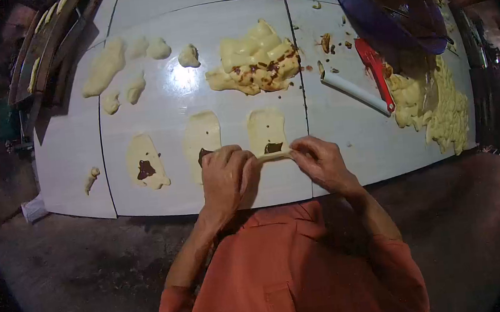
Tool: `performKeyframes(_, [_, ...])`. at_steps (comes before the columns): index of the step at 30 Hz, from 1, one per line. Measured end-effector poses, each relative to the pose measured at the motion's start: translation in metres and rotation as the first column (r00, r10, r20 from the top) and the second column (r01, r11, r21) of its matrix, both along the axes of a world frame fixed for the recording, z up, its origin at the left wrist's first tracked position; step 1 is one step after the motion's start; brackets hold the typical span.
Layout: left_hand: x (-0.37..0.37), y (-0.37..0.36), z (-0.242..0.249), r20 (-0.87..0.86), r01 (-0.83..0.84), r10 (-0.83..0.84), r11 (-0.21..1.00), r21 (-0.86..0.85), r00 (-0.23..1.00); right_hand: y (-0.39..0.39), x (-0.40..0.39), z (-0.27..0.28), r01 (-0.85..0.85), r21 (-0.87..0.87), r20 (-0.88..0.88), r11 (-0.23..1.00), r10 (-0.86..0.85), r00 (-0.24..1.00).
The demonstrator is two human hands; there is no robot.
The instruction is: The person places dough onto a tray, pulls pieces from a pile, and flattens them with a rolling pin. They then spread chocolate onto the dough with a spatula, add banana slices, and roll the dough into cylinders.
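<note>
In front of me a flattened piece of dough [266,127] carries a dab of dark brown filling [273,148], and its near edge is lifted and folded. My left hand [225,176] pinches the left end of that edge, fingers curled. At the right end my right hand [319,158] grips the same edge between thumb and fingers. A second flattened dough piece [202,130] with filling lies partly behind my left hand. Farther left is a third dough piece [141,148] with a smear of dark filling [145,169].
Small dough lumps [188,56] and a larger dough mound [258,53] lie farther back. A white rolling pin or tube [355,92], a red spatula-like tool [374,66] and a blue basin [362,7] are at right, near spread dough [447,107]. Wooden racks [49,43] stand left.
</note>
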State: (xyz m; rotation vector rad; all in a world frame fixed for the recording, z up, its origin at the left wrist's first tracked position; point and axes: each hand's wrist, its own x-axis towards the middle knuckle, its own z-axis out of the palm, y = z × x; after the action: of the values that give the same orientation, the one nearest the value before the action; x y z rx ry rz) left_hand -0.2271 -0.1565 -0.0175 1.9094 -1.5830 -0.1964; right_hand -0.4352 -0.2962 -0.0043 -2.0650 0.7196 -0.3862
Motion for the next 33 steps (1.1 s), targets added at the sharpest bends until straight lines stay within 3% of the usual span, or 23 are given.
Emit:
performKeyframes(1, [-0.001, -0.003, 0.001, 0.003, -0.005, 0.005, 1.0, 0.0, 1.0, -0.002, 0.004, -0.002, 0.069, -0.013, -0.005, 0.998, -0.069, 0.998])
performKeyframes(2, [-0.003, -0.006, 0.002, 0.029, -0.029, 0.027, 0.998, 0.053, 0.999, -0.007, 0.003, -0.012, -0.032, -0.202, -0.008, 0.979, 0.031, 0.999])
performKeyframes(5, [0.0, -0.004, 0.002, 0.039, -0.015, 0.01, 0.991, 0.131, 0.999, -0.005, 0.005, -0.004, -0.144, -0.304, -0.156, 0.942, 0.1, 0.983])
performKeyframes(7, [0.0, 0.001, 0.005, 0.032, -0.003, 0.001, 0.998, 0.066, 0.999, -0.006, 0.003, -0.002, -0.142, -0.259, -0.139, 0.955, 0.109, 0.984])
performKeyframes(9, [0.003, 0.002, 0.011, 0.012, 0.034, -0.035, 0.997, 0.066, 0.999, -0.006, 0.004, 0.008, -0.028, -0.129, -0.026, 0.991, 0.025, 0.999])
performKeyframes(11, [0.0, -0.002, 0.017, 0.003, 0.139, -0.139, 0.99, 0.032, 0.99, -0.008, 0.003, 0.007, -0.082, -0.164, -0.055, 0.983, 0.074, 0.996])
performKeyframes(13, [-0.002, -0.003, 0.003, 0.042, 0.131, -0.133, 0.99, 0.052, 0.99, -0.01, 0.004, -0.006, -0.265, -0.446, -0.162, 0.855, 0.214, 0.963])
performKeyframes(15, [0.006, -0.008, -0.007, 0.097, 0.191, -0.195, 0.98, 0.053, 0.976, -0.015, 0.006, -0.011, -0.27, -0.44, -0.154, 0.856, 0.224, 0.962])
performKeyframes(19, [0.01, -0.017, 0.012, -0.051, 0.139, -0.136, 0.988, 0.063, 0.989, -0.018, 0.008, -0.015, -0.225, -0.338, -0.133, 0.914, 0.191, 0.973])
performKeyframes(22, [0.013, -0.018, 0.001, -0.075, 0.105, -0.1, 0.993, 0.055, 0.992, -0.015, 0.012, -0.016, -0.022, -0.332, -0.154, 0.943, -0.031, 0.988])
performKeyframes(25, [0.014, -0.017, -0.003, -0.067, 0.085, -0.084, 0.996, 0.021, 0.994, -0.01, 0.017, -0.019, 0.088, -0.386, -0.088, 0.918, -0.131, 0.988])
performKeyframes(27, [0.015, -0.015, 0.002, 0.037, 0.167, -0.167, 0.986, -0.006, 0.985, -0.01, 0.013, -0.02, 0.051, -0.419, -0.024, 0.906, -0.067, 0.997])
performKeyframes(29, [0.013, -0.017, 0.013, 0.046, 0.179, -0.181, 0.983, 0.046, 0.982, -0.01, 0.012, -0.014, -0.144, -0.528, -0.064, 0.837, 0.13, 0.989])
performKeyframes(33, [0.023, -0.021, -0.003, 0.161, 0.169, -0.173, 0.985, 0.041, 0.972, -0.019, 0.01, -0.03, -0.154, -0.554, -0.122, 0.818, 0.103, 0.987])
